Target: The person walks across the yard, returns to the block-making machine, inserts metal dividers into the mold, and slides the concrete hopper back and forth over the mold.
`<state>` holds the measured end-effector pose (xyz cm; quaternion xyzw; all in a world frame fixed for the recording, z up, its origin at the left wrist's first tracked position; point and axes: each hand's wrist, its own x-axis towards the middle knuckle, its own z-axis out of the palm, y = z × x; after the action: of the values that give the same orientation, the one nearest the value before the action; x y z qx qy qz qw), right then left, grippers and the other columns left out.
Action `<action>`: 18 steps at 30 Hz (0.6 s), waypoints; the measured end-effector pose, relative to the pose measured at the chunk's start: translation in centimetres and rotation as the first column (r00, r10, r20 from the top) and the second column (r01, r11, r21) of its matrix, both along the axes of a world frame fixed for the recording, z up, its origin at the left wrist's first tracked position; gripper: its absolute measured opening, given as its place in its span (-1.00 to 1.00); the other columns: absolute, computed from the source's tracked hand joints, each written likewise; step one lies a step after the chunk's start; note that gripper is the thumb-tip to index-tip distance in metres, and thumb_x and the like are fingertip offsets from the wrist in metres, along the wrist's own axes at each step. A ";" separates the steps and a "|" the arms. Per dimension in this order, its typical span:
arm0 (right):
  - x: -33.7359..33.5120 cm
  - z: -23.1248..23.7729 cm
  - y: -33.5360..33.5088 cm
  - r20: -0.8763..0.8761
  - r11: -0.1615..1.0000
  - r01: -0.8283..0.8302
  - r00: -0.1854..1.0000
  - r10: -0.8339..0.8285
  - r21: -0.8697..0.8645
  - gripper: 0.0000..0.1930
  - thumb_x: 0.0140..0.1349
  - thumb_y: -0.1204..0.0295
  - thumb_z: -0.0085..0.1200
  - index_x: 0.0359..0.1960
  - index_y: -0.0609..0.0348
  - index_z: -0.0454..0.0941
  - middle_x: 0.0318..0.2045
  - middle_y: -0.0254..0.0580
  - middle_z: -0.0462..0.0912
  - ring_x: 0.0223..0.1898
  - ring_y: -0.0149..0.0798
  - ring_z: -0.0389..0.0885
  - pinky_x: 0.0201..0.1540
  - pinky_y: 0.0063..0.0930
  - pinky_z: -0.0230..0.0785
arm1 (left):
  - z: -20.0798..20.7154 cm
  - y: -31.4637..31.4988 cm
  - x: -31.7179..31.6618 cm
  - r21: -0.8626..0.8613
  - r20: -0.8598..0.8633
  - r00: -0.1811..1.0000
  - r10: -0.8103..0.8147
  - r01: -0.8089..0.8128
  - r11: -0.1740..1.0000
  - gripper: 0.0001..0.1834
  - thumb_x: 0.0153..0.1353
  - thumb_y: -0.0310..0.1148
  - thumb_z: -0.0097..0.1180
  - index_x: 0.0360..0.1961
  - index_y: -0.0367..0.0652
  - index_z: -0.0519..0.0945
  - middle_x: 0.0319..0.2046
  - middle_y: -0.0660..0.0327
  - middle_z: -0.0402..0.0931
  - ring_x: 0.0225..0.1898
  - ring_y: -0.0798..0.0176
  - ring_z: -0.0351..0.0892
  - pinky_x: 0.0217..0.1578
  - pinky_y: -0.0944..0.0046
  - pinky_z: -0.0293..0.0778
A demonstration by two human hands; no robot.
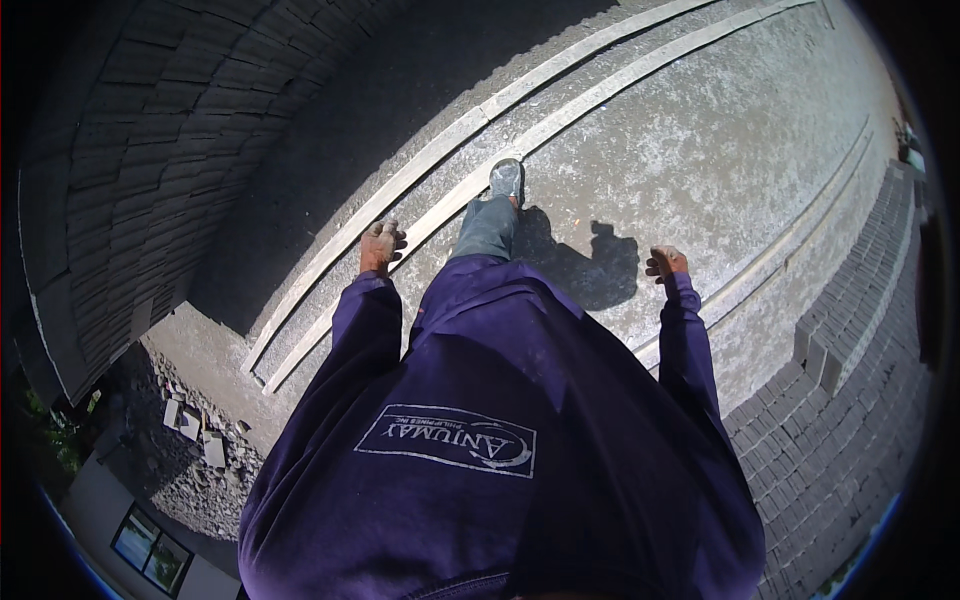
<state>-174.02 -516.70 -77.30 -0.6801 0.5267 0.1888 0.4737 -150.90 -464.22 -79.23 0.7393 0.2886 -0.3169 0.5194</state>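
My left hand (pixel 382 247) hangs beside my left thigh, holding nothing, with its fingers loosely curled and apart. In this view it overlaps a long pale strip (pixel 400 180), and I see no grip on it. My right hand (pixel 667 263) is out to the right over the dusty ground, also without anything in it, its fingers half bent with gaps between them. Both arms are in purple sleeves. One shoe (pixel 507 178) shows ahead, beside or on a second pale strip (pixel 600 100); the other foot is hidden.
Dark stacked blocks (pixel 150 170) rise at the left. Grey block stacks (pixel 850 290) line the right, near another pair of long strips (pixel 790 245). Rubble (pixel 200 470) with broken blocks lies at the lower left, by a building window (pixel 150 548). My shadow (pixel 590 265) falls ahead.
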 end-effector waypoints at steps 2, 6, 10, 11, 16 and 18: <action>-1.7 -0.7 -2.0 -0.108 0.996 0.044 0.993 -0.036 0.072 -0.67 0.09 0.15 0.01 -0.18 0.06 0.47 -0.43 -0.22 0.61 -0.53 -0.32 0.60 -0.61 -0.42 0.34 | 1.0 -4.0 2.2 -0.026 0.002 0.999 -0.032 0.032 0.999 -0.72 0.19 -0.17 -0.07 -0.23 -0.14 0.48 -0.42 0.19 0.55 -0.47 0.30 0.55 -0.53 0.29 0.42; -2.5 -0.1 -3.4 -0.138 0.983 0.130 0.984 -0.112 0.129 -0.66 0.10 0.19 -0.01 -0.14 0.08 0.44 -0.43 -0.21 0.61 -0.54 -0.31 0.61 -0.63 -0.43 0.36 | 3.0 -11.6 4.6 -0.037 -0.034 0.992 -0.120 0.119 0.992 -0.69 0.18 -0.16 -0.06 -0.23 -0.17 0.49 -0.39 0.16 0.55 -0.42 0.28 0.56 -0.49 0.30 0.45; -3.6 -0.3 -4.5 -0.243 0.969 0.122 0.968 -0.068 0.215 -0.67 0.12 0.24 -0.05 -0.12 0.12 0.43 -0.42 -0.21 0.62 -0.54 -0.31 0.62 -0.65 -0.45 0.37 | 5.1 -18.5 5.1 -0.074 0.000 0.997 -0.080 0.080 0.994 -0.74 0.20 -0.19 -0.07 -0.33 -0.18 0.48 -0.46 0.20 0.54 -0.51 0.34 0.53 -0.54 0.31 0.40; -4.0 -0.7 -4.7 -0.247 0.965 0.107 0.968 -0.046 0.239 -0.68 0.12 0.22 -0.05 -0.14 0.10 0.45 -0.41 -0.18 0.62 -0.50 -0.26 0.62 -0.61 -0.40 0.39 | 5.2 -19.9 5.3 -0.067 0.023 0.996 -0.086 0.088 0.994 -0.74 0.20 -0.19 -0.07 -0.33 -0.18 0.48 -0.47 0.20 0.54 -0.51 0.34 0.53 -0.54 0.33 0.40; -16.6 -13.6 -11.2 -0.224 0.462 -0.880 0.475 0.851 -0.112 -0.72 0.04 0.14 -0.07 -0.37 0.01 0.55 -0.33 -0.05 0.59 -0.25 0.03 0.55 -0.29 -0.17 0.42 | 6.9 -31.4 9.4 -0.091 0.119 0.985 -0.123 0.134 0.987 -0.74 0.20 -0.19 -0.07 -0.34 -0.16 0.49 -0.49 0.24 0.52 -0.48 0.36 0.52 -0.56 0.37 0.38; -16.7 -12.7 -16.1 -0.197 0.413 -0.906 0.424 0.884 -0.095 -0.73 0.04 0.16 -0.07 -0.37 0.03 0.55 -0.35 -0.06 0.60 -0.29 -0.01 0.57 -0.30 -0.21 0.43 | 6.7 -34.9 10.0 -0.097 0.162 0.984 -0.077 0.094 0.991 -0.74 0.19 -0.19 -0.05 -0.34 -0.18 0.50 -0.49 0.24 0.52 -0.48 0.37 0.52 -0.56 0.38 0.39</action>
<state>-190.72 -532.79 -90.00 -0.8847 0.1239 0.4011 0.2024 -140.86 -499.17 -72.54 0.7457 0.1975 -0.2941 0.5643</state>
